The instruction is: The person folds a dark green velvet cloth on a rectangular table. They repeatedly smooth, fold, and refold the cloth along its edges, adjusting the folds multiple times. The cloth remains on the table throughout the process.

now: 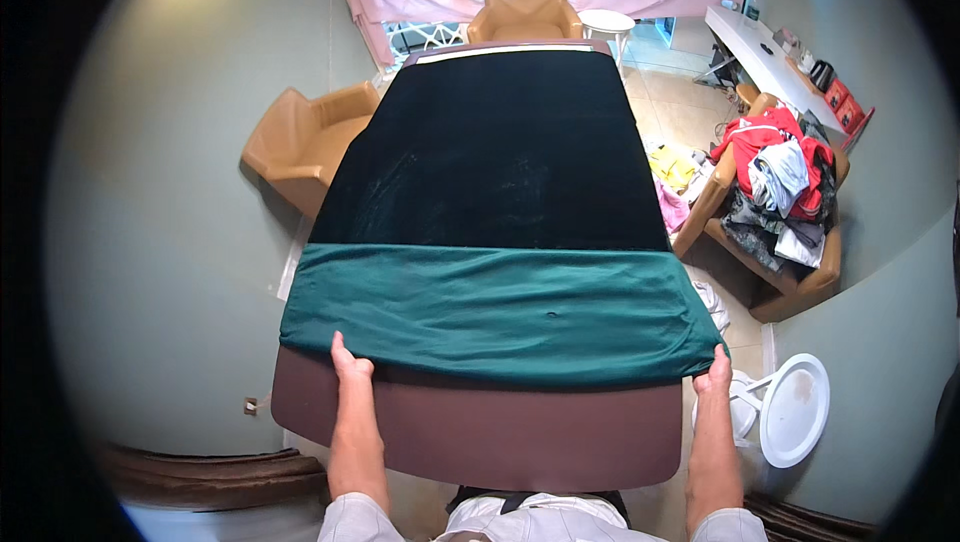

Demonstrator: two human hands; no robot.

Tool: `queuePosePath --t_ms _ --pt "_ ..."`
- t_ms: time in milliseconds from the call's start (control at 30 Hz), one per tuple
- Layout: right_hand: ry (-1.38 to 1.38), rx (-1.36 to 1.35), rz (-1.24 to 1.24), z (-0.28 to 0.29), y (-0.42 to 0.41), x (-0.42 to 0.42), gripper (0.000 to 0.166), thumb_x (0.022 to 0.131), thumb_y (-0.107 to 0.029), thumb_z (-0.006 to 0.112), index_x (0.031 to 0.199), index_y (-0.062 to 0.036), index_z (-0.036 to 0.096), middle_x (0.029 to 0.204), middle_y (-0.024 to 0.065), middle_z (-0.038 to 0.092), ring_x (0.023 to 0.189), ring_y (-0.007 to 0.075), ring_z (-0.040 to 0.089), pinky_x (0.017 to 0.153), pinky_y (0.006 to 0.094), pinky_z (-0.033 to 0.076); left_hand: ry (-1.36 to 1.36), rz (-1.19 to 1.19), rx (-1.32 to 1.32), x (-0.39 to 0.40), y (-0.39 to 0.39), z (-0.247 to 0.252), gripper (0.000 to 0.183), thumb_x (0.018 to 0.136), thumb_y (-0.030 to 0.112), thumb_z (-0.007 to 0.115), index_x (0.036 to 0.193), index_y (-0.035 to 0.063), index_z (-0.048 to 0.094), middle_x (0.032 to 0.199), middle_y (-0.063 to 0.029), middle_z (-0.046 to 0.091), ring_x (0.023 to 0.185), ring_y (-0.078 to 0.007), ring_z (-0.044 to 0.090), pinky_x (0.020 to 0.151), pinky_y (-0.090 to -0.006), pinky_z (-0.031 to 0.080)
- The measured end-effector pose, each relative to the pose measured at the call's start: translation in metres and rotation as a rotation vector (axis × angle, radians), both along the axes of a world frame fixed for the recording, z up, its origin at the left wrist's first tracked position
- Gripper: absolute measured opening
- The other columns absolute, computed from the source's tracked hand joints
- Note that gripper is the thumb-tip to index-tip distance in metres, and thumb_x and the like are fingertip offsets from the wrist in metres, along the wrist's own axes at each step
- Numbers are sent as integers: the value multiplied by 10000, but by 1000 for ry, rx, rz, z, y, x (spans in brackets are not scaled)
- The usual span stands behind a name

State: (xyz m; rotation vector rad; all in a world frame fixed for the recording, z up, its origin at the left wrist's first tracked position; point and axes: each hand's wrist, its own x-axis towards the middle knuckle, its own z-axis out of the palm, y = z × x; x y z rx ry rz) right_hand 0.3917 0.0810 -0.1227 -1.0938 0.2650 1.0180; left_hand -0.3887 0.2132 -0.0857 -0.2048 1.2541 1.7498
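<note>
A dark green cloth [487, 309] lies across the near part of a long brown-topped table [525, 429]. Small wrinkles run through it, and a small mark shows right of its middle. My left hand [352, 363] grips the cloth's near edge on the left, thumb on top, fingers hidden underneath. At the right near corner, my right hand [715, 372] pinches the same edge, its fingers mostly out of sight. Beyond the green band, a flat black cloth [495, 144] with faint pale streaks covers the table's far part.
Tan armchairs stand left [307, 137] and behind [525, 9] the table. A clothes pile [784, 174] fills another armchair on the right. Clothes [675, 167] lie on the floor beside it. A white round table [795, 411] lies tipped at right. A white desk [772, 62] lines the right wall.
</note>
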Motion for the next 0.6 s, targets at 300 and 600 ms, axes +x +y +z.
queuePosePath --t_ms 300,600 --pt "-461 -379 -117 22 -4 12 405 990 -154 539 1314 67 640 1283 192 692 1128 336 708 973 501 593 -49 2 28 -145 35 -11 589 1071 427 612 1477 5 547 1496 -144 609 1314 -342 614 1157 -549 464" --pt "-732 -736 -194 33 -77 1 479 947 -166 520 1278 157 641 1290 290 692 1137 392 707 984 461 575 -26 20 -27 -158 -80 22 615 1088 389 620 1532 -17 491 1543 -135 572 1353 -339 584 1180 -558 438"
